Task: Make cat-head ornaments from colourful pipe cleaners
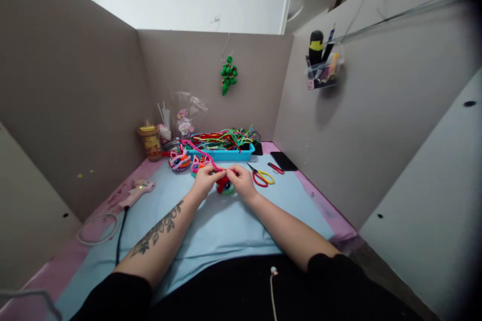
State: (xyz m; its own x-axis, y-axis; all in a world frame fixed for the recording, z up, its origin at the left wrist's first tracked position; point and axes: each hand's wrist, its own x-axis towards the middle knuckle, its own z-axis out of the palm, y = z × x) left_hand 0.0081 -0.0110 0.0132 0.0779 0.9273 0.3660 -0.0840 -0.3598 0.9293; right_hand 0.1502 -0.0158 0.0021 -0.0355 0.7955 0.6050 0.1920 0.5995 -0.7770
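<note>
1. Pink pipe cleaner, at centre: held at the fingertips, its free length trailing toward 11 o'clock, over the tray's near left corner (12 o'clock points away from the person).

2. Left hand, arriving from 7 o'clock: closed, thumb and forefinger pinching the strand. Right hand, arriving from 5 o'clock: likewise closed in a pinch on it, fingertips almost meeting the left's.

3. Red-and-green craft piece, just under the fingers at 6 o'clock: partly covered; whether a finger steadies it cannot be told.

4. Handling: a pinch close to the bend, with small, even turns, would probably control the fuzzy wire best; the trailing length should be kept from snagging on the loose strands in the blue tray at 12 o'clock.

5. Near edges: two colourful figures at 10 o'clock; scissors at 3, with a phone beyond toward 2.

6. Room: elbows can likely spread best over the blue cloth toward 6 o'clock; leftward reach should mind the glue gun between 8 and 9 and its black cable.
</note>
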